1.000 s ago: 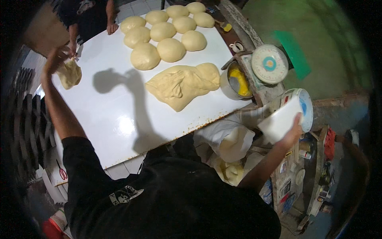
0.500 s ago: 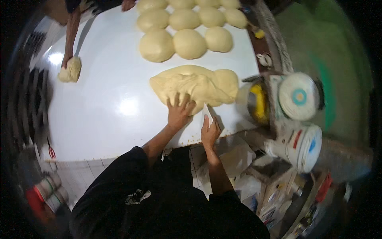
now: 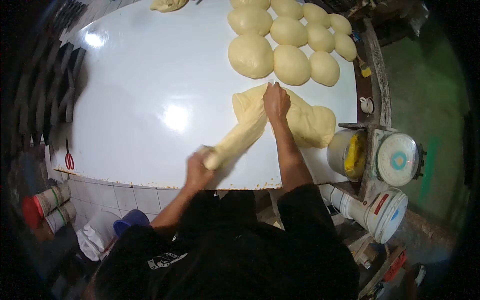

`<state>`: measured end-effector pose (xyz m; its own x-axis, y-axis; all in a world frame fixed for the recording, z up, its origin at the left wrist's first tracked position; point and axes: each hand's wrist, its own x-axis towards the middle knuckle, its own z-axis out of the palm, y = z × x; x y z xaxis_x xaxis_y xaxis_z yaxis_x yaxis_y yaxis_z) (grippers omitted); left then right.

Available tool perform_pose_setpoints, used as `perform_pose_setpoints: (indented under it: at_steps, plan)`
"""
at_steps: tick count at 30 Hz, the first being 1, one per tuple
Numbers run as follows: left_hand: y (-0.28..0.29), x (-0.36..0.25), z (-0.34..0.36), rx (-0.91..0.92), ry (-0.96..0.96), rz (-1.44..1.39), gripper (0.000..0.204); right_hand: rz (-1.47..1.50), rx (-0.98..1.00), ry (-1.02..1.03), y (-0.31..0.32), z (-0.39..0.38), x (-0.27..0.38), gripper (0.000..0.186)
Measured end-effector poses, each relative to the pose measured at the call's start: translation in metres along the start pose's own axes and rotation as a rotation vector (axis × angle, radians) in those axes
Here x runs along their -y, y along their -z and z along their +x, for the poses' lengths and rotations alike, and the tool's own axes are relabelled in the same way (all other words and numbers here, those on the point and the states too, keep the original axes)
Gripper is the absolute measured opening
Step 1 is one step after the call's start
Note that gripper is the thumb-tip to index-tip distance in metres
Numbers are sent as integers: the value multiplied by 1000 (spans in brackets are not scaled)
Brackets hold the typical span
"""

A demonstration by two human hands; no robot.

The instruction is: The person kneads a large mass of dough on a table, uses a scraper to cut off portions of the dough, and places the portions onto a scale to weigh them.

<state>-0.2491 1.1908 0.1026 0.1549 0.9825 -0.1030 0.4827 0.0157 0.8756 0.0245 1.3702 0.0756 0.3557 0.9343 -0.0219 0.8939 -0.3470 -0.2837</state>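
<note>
A big slab of pale yellow dough (image 3: 310, 120) lies on the white tabletop. My left hand (image 3: 199, 169), slightly blurred, is closed round the end of a long strip pulled out of it toward the table's near edge. Where the strip joins the slab, my right hand (image 3: 276, 102) presses down, closed on a white dough scraper (image 3: 271, 81). Only a small bit of the scraper shows beyond the fingers. Behind the slab sit several smooth round dough balls (image 3: 291, 65) in rows.
Another dough lump (image 3: 168, 4) lies at the far edge. Red-handled scissors (image 3: 69, 161) rest at the left corner, near stacked black racks (image 3: 50, 85). To the right stand a dial scale (image 3: 398, 159), a pot with yellow contents (image 3: 345, 155), a white bucket (image 3: 387, 215) and a cup (image 3: 366, 105).
My left hand has gone from lying on the dough to gripping a strip drawn toward me. My right hand has moved forward onto the dough with the scraper. The view has shifted.
</note>
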Motion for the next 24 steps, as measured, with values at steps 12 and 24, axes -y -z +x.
perform_pose_setpoints:
  at_steps: [12, 24]
  plan:
    - [-86, -65, 174, 251, -214, 810, 109, 192, -119, -158, 3, -29, -35, 52]
    - [-73, -17, 156, 348, -480, 998, 39, 681, -241, -11, 76, -107, -29, 47]
